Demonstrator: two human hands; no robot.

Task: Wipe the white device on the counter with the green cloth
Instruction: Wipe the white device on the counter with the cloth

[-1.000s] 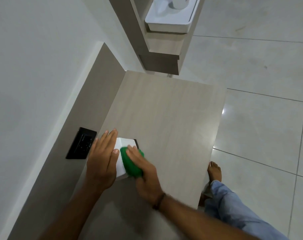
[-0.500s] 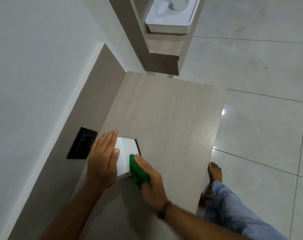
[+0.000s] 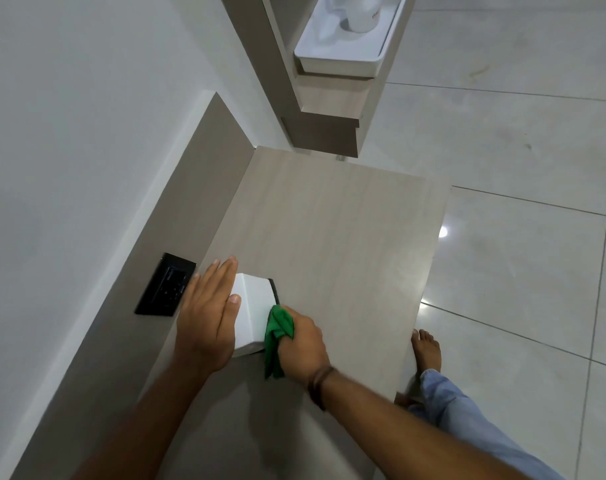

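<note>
A white box-shaped device [image 3: 252, 308] with a dark right edge stands on the light wooden counter [image 3: 336, 237], near the back panel. My left hand [image 3: 208, 317] lies flat against the device's left side, fingers extended, steadying it. My right hand [image 3: 303, 342] grips a bunched green cloth [image 3: 276, 337] and presses it against the device's lower right side. Part of the cloth hangs down onto the counter below the hand. The device's left face is hidden under my left hand.
A black socket plate [image 3: 166, 285] sits in the upright back panel left of the device. A shelf unit with a white tray [image 3: 336, 58] stands beyond the counter's far end. My bare foot [image 3: 426, 349] and jeans leg are on the tiled floor at right.
My right hand has slid the green cloth from the device's top down along its right side toward the near corner. My left hand has stayed in place on the device.
</note>
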